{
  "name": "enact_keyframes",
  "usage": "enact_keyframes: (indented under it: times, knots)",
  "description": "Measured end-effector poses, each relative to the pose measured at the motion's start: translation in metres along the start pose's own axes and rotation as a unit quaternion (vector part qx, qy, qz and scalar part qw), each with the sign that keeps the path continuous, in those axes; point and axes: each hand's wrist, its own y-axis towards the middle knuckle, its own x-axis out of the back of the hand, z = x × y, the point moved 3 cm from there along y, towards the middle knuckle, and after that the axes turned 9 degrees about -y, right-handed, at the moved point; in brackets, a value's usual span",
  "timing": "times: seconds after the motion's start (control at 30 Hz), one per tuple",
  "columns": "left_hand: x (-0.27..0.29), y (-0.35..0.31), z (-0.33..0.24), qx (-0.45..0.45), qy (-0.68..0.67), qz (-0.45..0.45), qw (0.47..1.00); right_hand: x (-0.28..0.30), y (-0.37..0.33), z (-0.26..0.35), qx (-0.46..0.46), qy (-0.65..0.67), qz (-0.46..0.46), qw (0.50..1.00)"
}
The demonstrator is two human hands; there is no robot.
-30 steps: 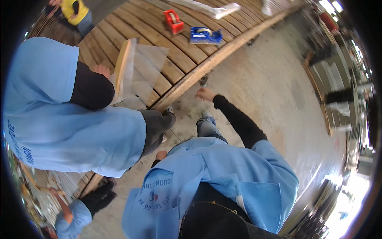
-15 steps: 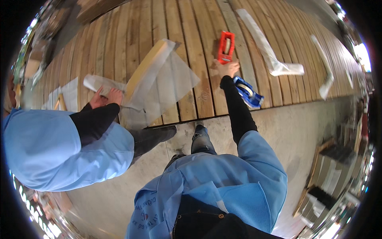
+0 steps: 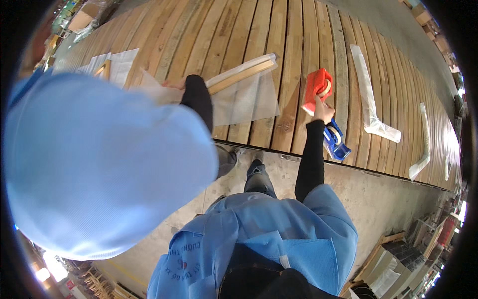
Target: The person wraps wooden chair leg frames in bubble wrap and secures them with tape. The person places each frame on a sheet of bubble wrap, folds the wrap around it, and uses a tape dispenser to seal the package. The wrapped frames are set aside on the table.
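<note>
Red tape dispenser (image 3: 317, 89) on slatted wooden platform (image 3: 294, 40), right hand (image 3: 322, 110) closed on its near end. Blue tape dispenser (image 3: 334, 139) just beside wrist. Left hand (image 3: 172, 85) on plastic-wrapped wooden strip (image 3: 239, 74), grip indeterminate.

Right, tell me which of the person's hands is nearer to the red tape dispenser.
Right. The right hand grips the red tape dispenser on the slatted wooden platform. The left hand is far over to the left, on the wooden piece in its clear plastic wrap.
</note>
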Motion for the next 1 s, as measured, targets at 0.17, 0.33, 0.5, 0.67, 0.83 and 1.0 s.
enact_keyframes:
  times: [0.17,0.33,0.5,0.67,0.83,1.0]
  knots:
    - [0.009,0.016,0.092,-0.04,0.037,0.05,0.997,0.09,-0.119,-0.055,0.098,0.081,0.011,0.992]
    - [0.047,0.031,0.226,-0.087,0.091,0.102,0.987,0.186,-0.25,-0.163,0.186,0.182,0.093,0.961]
    - [0.084,0.024,0.339,-0.093,-0.019,0.066,0.993,0.281,-0.336,-0.294,0.192,-0.095,0.106,0.971]
    - [0.125,-0.008,0.422,0.049,-0.066,-0.047,0.995,0.282,-0.448,-0.326,0.254,-0.257,0.26,0.896]
    - [0.156,0.004,0.452,0.061,-0.14,-0.019,0.988,0.201,-0.575,-0.267,0.392,-0.295,0.346,0.8]
    - [0.21,0.022,0.378,-0.008,-0.297,-0.045,0.954,0.11,-0.699,-0.183,0.514,-0.299,0.344,0.727]
